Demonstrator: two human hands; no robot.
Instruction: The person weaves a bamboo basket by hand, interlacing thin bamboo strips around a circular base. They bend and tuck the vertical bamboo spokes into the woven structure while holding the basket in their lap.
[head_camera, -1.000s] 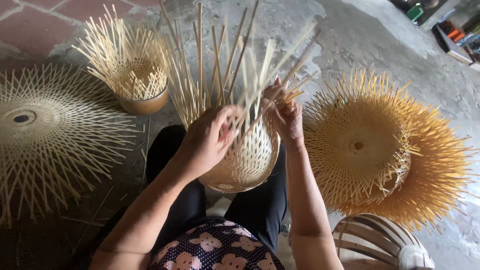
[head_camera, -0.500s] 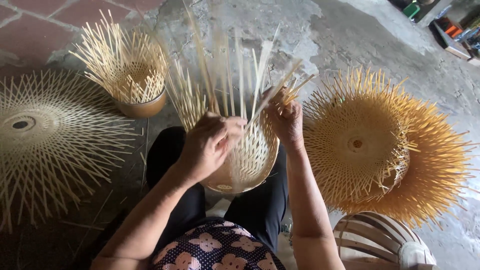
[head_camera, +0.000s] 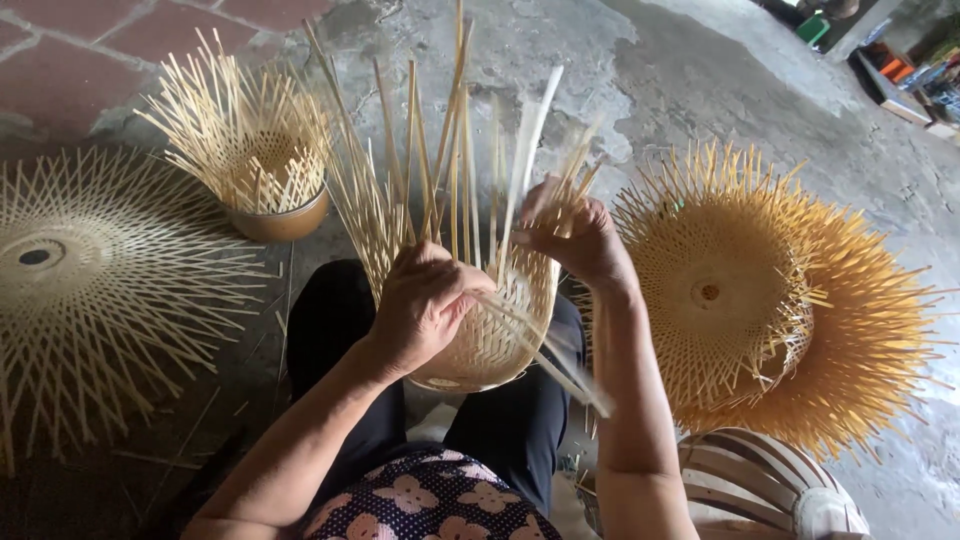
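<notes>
Motion blur is smearing the loose strips (head_camera: 540, 345) at centre frame, so I am not making out where they end. My left hand (head_camera: 425, 305) is curling closed around those strips; my right hand (head_camera: 575, 235) is pinching upright stakes. The half-woven basket (head_camera: 500, 330) is sitting on my lap, touching both hands.

Upright strips (head_camera: 440, 150) fence basket top; woven stack (head_camera: 760, 300) crowds right; far floor (head_camera: 700, 90) open.
</notes>
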